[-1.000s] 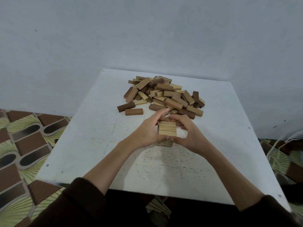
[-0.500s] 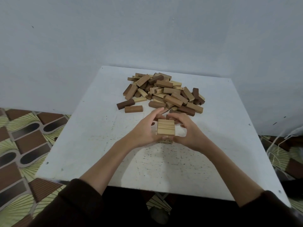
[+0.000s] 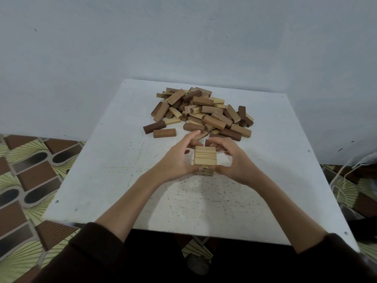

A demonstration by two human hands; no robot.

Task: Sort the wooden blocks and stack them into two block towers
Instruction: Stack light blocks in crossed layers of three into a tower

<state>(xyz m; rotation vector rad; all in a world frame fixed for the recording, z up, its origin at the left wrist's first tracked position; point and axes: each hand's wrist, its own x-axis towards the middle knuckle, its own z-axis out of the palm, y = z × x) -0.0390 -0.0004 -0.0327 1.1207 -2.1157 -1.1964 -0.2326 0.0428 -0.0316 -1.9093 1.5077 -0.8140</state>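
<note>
left hand (image 3: 175, 162), right hand (image 3: 234, 160), light tower (image 3: 205, 158) between

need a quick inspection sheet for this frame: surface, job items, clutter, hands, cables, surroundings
Surface: white table, speckled with dark marks near the front.
Job's things: light-wood tower started at centre; mixed pile of blocks light and dark, unsorted behind it; two brown blocks lie loose at its left edge.
Clutter: nothing seen.
Hands: left hand and right hand cup the tower from either side, fingers curled round it.
Cables: pale cords on the floor right of the table.
Surroundings: plain grey wall; patterned floor tiles.
</note>
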